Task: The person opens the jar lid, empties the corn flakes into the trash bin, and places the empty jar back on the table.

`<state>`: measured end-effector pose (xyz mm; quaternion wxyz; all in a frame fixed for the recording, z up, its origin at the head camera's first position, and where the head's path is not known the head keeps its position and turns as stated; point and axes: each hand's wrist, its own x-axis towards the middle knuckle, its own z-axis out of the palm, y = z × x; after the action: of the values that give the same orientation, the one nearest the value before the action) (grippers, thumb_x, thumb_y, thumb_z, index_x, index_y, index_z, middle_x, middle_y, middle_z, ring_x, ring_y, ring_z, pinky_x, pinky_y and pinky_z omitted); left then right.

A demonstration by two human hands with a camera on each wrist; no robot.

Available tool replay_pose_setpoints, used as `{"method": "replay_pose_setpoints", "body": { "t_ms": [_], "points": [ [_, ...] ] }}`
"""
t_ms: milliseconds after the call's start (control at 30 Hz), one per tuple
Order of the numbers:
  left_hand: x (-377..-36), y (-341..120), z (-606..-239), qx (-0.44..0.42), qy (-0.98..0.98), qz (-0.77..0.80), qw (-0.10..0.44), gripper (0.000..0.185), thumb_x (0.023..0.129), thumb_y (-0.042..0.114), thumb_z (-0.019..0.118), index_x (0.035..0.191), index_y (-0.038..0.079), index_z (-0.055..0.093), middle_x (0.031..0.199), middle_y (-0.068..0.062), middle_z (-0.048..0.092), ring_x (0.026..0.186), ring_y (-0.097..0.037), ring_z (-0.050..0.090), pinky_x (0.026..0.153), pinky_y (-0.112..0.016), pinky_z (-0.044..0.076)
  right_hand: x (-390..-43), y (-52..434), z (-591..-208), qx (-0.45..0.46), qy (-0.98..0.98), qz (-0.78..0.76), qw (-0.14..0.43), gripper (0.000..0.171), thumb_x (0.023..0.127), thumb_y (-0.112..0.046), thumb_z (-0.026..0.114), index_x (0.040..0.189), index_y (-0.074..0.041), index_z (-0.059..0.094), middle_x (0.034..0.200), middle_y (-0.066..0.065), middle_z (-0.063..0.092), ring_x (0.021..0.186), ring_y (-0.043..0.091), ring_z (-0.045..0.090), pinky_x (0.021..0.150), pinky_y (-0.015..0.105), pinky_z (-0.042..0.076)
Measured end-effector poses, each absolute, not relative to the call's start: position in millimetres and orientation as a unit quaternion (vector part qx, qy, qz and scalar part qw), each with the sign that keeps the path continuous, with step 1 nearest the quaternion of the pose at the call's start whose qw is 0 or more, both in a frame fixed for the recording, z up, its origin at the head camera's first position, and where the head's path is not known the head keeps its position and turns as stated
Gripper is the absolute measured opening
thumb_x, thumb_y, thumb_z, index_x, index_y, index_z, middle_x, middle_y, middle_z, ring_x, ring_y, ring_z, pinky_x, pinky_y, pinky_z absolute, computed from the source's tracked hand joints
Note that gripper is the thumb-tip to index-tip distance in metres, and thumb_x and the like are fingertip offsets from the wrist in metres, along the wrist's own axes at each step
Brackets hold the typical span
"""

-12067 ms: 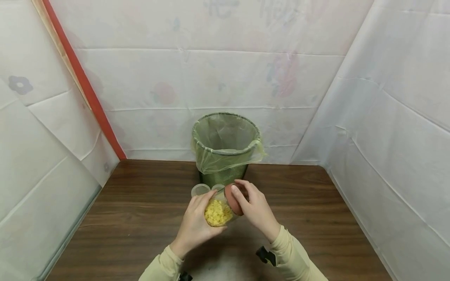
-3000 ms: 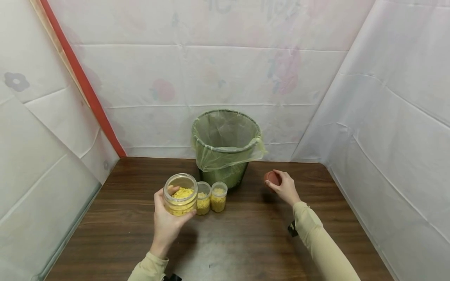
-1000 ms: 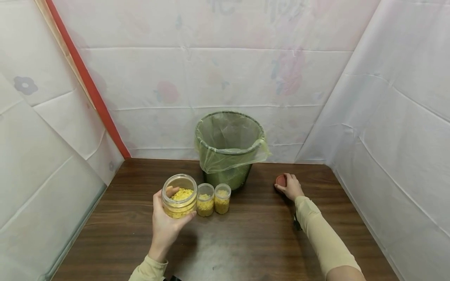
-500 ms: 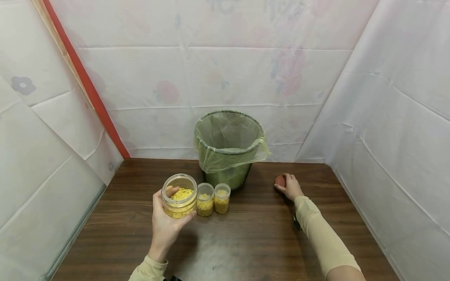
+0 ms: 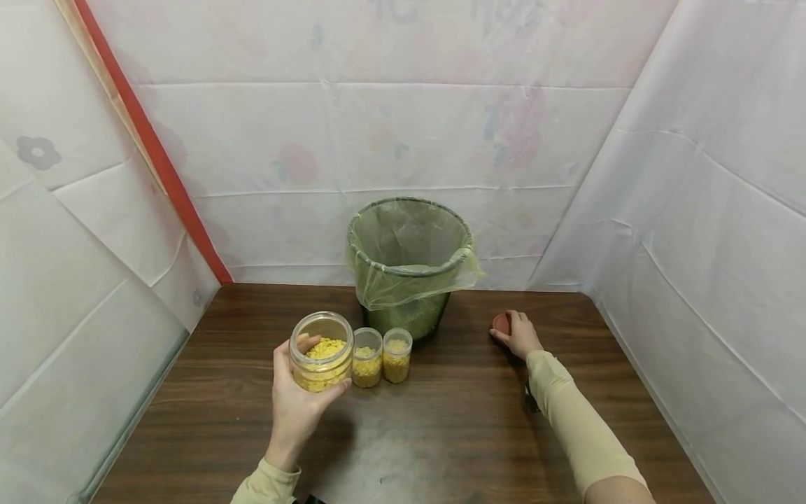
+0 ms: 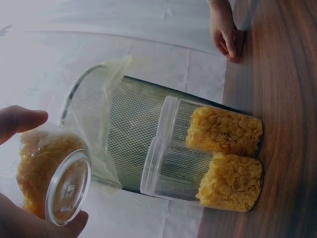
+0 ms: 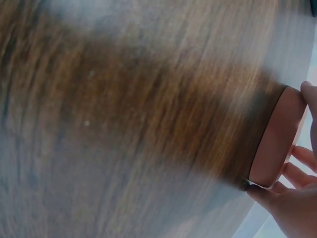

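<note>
Aloft, open jar [image 5: 322, 372], inside left grip [image 5: 297, 407]

You face a wood-grained table [image 5: 441, 434], glossy see-through jar [image 5: 327, 371] at eleven o'clock, mesh bin [image 5: 422, 320] with filmy plastic liner [image 5: 390, 288] at twelve, smooth matt lid [image 7: 278, 139] at one.
</note>
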<state>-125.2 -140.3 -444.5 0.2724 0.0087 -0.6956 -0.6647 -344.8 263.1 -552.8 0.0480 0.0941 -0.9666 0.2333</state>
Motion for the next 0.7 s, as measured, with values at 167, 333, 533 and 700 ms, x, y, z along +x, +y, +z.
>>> {"method": "replay_pose_setpoints", "body": {
  "t_ms": [167,333,533,700],
  "points": [
    [-123.7,-140.8,-444.4,0.011,-0.699,-0.662,0.27,0.091,0.05,-0.016,0.083,0.128,-0.002,0.039,0.126,-0.012,0.055,0.115,-0.018,0.05,0.091,-0.013,0.043,-345.0,264.1,-551.6,0.098,-0.969,0.224,0.044,0.071,0.087,-0.036,0.067,0.132,0.012,0.041,0.125,0.038,0.045,0.107,0.051,0.05,0.085,0.058,0.046],
    [-123.3,-140.7,-444.0,0.01,-0.7,-0.662,0.269,0.091,0.05,-0.017,0.083,0.128,-0.002,0.039,0.126,-0.013,0.055,0.115,-0.019,0.05,0.091,-0.012,0.043,-346.4,267.4,-550.5,0.09,-0.968,0.235,0.027,0.073,0.088,-0.039,0.064,0.135,0.011,0.038,0.128,0.038,0.042,0.112,0.051,0.047,0.089,0.057,0.045],
    [-123.1,-139.8,-442.7,0.009,-0.699,-0.664,0.266,0.09,0.051,-0.017,0.082,0.129,-0.003,0.038,0.125,-0.011,0.055,0.114,-0.021,0.05,0.089,-0.012,0.043,-345.2,272.6,-545.8,0.071,-0.964,0.255,0.01,0.071,0.093,-0.041,0.055,0.138,0.011,0.035,0.134,0.039,0.036,0.118,0.052,0.042,0.096,0.059,0.04],
    [-123.2,-140.0,-441.0,0.015,-0.7,-0.661,0.269,0.09,0.051,-0.016,0.082,0.128,-0.001,0.04,0.124,-0.011,0.055,0.112,-0.02,0.051,0.091,-0.013,0.043,-341.5,276.7,-543.7,0.073,-0.961,0.264,0.018,0.066,0.097,-0.038,0.05,0.138,0.011,0.034,0.136,0.038,0.034,0.123,0.052,0.038,0.101,0.06,0.035]
  ]
}}
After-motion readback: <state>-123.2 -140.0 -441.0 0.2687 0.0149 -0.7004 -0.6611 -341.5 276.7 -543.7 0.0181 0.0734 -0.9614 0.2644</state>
